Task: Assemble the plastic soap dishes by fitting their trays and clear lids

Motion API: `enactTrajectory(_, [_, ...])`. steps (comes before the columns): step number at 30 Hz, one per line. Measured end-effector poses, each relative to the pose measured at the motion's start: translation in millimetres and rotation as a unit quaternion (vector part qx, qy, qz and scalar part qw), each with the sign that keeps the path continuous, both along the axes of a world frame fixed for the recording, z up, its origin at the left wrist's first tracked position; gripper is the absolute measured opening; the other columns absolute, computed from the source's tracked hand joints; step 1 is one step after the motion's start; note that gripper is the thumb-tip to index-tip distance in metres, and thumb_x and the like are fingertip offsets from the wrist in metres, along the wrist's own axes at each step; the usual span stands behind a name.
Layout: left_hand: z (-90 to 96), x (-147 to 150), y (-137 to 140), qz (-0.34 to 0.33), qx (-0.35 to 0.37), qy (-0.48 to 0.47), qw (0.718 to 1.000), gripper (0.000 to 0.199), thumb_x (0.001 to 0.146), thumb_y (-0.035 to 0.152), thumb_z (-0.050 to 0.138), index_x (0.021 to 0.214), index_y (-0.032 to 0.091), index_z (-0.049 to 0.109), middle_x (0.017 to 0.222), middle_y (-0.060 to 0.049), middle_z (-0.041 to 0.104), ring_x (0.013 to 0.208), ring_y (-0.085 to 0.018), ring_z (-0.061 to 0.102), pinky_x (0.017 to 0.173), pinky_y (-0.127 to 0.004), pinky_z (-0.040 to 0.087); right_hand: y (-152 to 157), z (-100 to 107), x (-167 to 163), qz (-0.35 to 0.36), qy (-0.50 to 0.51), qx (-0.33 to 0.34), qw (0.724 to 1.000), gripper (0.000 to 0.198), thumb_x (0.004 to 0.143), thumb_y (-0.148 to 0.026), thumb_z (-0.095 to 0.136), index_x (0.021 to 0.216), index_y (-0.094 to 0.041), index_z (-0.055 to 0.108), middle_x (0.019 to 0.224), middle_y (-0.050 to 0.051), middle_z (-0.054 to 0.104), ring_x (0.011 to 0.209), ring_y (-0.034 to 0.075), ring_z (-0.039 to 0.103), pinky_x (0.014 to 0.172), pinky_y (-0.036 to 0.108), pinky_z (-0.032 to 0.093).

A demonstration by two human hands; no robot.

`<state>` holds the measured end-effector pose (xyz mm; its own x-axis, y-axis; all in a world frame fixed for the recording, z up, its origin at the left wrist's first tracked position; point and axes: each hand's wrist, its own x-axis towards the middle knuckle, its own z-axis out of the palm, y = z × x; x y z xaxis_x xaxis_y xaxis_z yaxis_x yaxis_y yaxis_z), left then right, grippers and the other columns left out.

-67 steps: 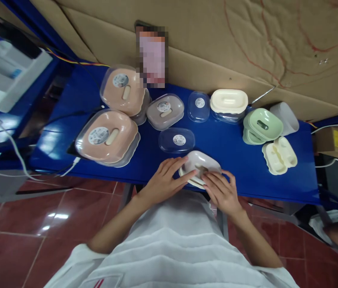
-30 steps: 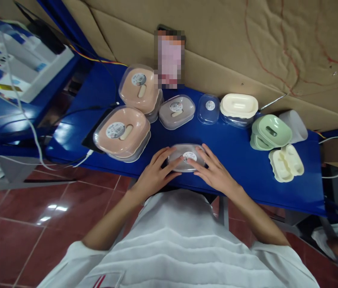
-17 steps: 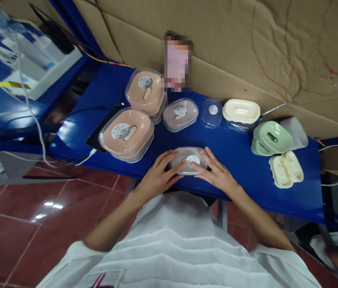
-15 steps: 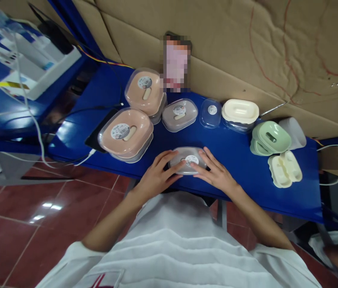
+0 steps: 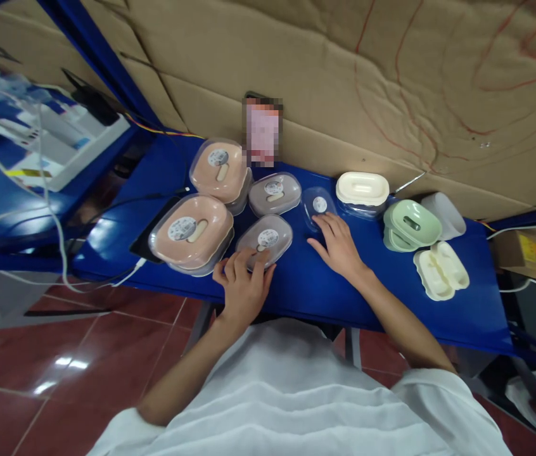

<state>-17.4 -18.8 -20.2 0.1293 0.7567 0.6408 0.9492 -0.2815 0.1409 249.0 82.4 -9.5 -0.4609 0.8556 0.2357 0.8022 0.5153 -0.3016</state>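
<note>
White glare on red floor (image 5: 101, 364)

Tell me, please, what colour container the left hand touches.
The lidded container is pinkish grey (head view).

A loose white cloth top (image 5: 296, 386) with crosswise folds down the front; a short white cloth left sleeve (image 5: 125, 434) and matching right sleeve (image 5: 427, 387), ending around the elbow; bare forearms (image 5: 185, 367), bare left hand (image 5: 244, 290) and right hand (image 5: 339, 246)
</note>
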Motion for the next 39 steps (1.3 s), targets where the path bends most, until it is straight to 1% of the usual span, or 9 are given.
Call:
enactTrajectory(3, [-2.3,13,0,-0.071,0.008,-0.026,0.997,0.033,0.101,0.01,0.068,0.13,0.023,0.074,0.13,-0.016,0.074,0.118,-0.03,0.069,0.117,-0.052,0.039,-9,13,28,0.039,0.012,0.011,0.999,0.046,0.115,-0.036,0.043,0.155,-0.022,0.059,0.146,0.015,0.069,0.142,0.031,0.061,0.124,0.056,0.048])
enactTrajectory(9, [3.7,49,18,-0.251,-0.134,0.046,0.958,0.05,0.102,0.001,0.048,0.147,0.014,0.066,0.167,-0.021,0.054,0.153,-0.036,0.054,0.122,-0.055,0.043,37,31,74,-0.135,-0.09,0.101,0.982,0.052,0.109,-0.016,0.041,0.159,-0.013,0.056,0.157,0.02,0.062,0.151,0.036,0.052,0.131,0.068,0.03])
enactTrajectory(12, [8.3,58,25,-0.261,-0.153,0.08,0.95,0.045,0.105,0.006,0.049,0.144,0.016,0.069,0.159,-0.019,0.063,0.141,-0.035,0.064,0.12,-0.058,0.045,35,32,76,-0.123,-0.124,0.115,0.978,0.04,0.11,-0.017,0.045,0.141,-0.016,0.071,0.131,0.015,0.077,0.128,0.031,0.067,0.128,0.063,0.033])
enactTrajectory(16, [8.8,61,22,-0.221,-0.174,0.077,0.956,0.043,0.107,0.015,0.056,0.148,0.021,0.068,0.153,-0.015,0.068,0.122,-0.033,0.071,0.105,-0.053,0.054,-21,26,74,-0.065,-0.1,0.139,0.983,0.033,0.111,-0.018,0.052,0.137,-0.021,0.073,0.126,0.01,0.079,0.118,0.026,0.07,0.118,0.05,0.044])
enactTrajectory(23, [10.7,69,30,-0.215,-0.208,0.065,0.952,0.06,0.108,0.016,0.05,0.168,0.013,0.045,0.174,-0.022,0.045,0.133,-0.035,0.065,0.103,-0.048,0.053,-116,17,71,-0.054,-0.032,0.066,0.996,0.035,0.11,-0.019,0.058,0.145,-0.021,0.067,0.128,0.01,0.08,0.115,0.025,0.073,0.107,0.044,0.051])
enactTrajectory(26, [15.8,75,30,-0.286,-0.202,0.058,0.935,0.057,0.109,0.017,0.051,0.166,0.019,0.049,0.175,-0.016,0.045,0.145,-0.034,0.057,0.113,-0.049,0.048,-114,25,84,-0.03,-0.004,0.067,0.997,0.034,0.111,-0.022,0.059,0.144,-0.025,0.068,0.137,0.01,0.077,0.128,0.025,0.071,0.119,0.047,0.047])
enactTrajectory(32, [14.7,69,14,-0.397,-0.184,0.067,0.897,0.026,0.106,0.016,0.063,0.13,0.02,0.073,0.135,-0.01,0.076,0.129,-0.029,0.065,0.116,-0.05,0.046,-65,32,160,-0.286,-0.061,0.17,0.941,0.039,0.111,-0.038,0.057,0.142,-0.018,0.07,0.14,0.018,0.075,0.134,0.036,0.068,0.122,0.064,0.04])
enactTrajectory(35, [8.5,51,2,-0.4,-0.182,0.051,0.897,0.021,0.102,0.009,0.066,0.119,0.02,0.074,0.124,-0.009,0.078,0.121,-0.027,0.067,0.105,-0.045,0.052,-73,28,163,-0.28,-0.07,0.162,0.943,0.032,0.112,-0.035,0.054,0.128,-0.021,0.077,0.121,0.012,0.082,0.116,0.031,0.076,0.12,0.061,0.043])
enactTrajectory(39, [-0.9,28,-12,-0.376,-0.153,0.015,0.914,0.038,0.1,0.006,0.066,0.134,0.024,0.071,0.129,-0.011,0.077,0.121,-0.026,0.069,0.106,-0.045,0.052,-128,20,104,-0.173,-0.052,0.147,0.972,0.031,0.107,-0.025,0.06,0.135,-0.03,0.074,0.12,0.008,0.082,0.115,0.029,0.076,0.119,0.058,0.046])
